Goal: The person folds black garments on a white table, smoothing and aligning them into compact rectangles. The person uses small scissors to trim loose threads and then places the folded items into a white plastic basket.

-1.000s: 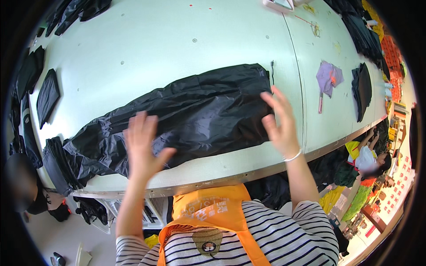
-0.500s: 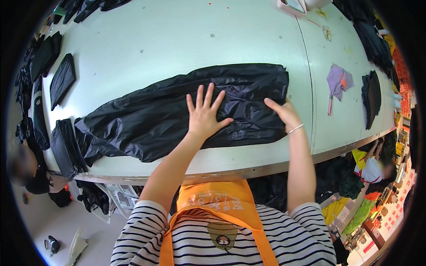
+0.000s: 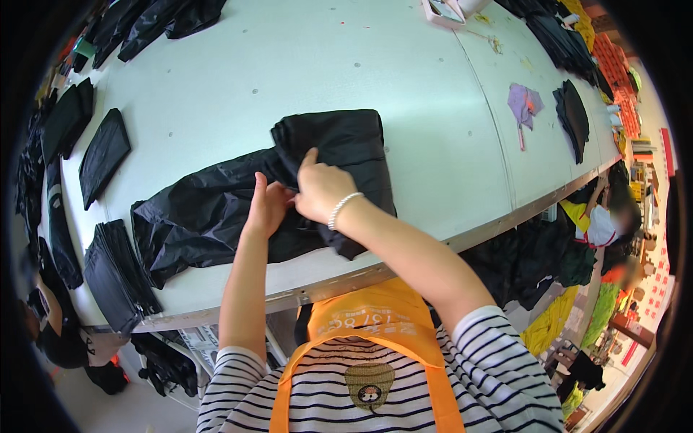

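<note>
Black cloth (image 3: 206, 216): lies on the pale table (image 3: 440, 195) directly before the wearer, close to the near edge. Its long axis runs left to right, with the left end sitting somewhat nearer the wearer than the right. The right part is doubled over into a thicker folded section (image 3: 346, 137); the left part lies as a single crumpled length.

Governing relation: both hands meet at the left edge of the folded section, so the flatter length extends leftward from the fingers and the thick part lies to their right. The right hand (image 3: 325, 189) is the nearer of the two to the fold, resting on its edge with the index finger extended away from the wearer and the other fingers bent. The left hand (image 3: 271, 208) sits just beside it, on the side of the flatter length, thumb raised and apart, fingers curled toward the right hand.

Finger state: whether either hand pinches the cloth cannot be told (the right hand covers the left fingertips, and its own bent fingers are turned from view). In my judgement, the leftward lie of the flatter length is the relation that matters most here
</note>
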